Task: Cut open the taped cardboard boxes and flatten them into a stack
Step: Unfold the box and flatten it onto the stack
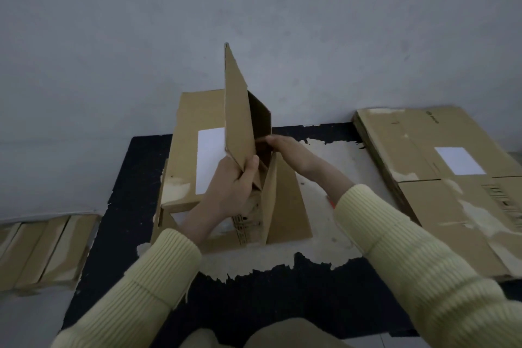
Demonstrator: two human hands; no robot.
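Grey wall point(141, 37), black mat point(282, 305), left hand point(231, 186) gripping box point(240, 110), right hand point(288, 150) inside, grip unclear

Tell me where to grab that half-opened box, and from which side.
Grip the box by its tall upright panel's lower edge, from the left, as the left hand does: that edge is thin and free, while the right hand occupies the open side.
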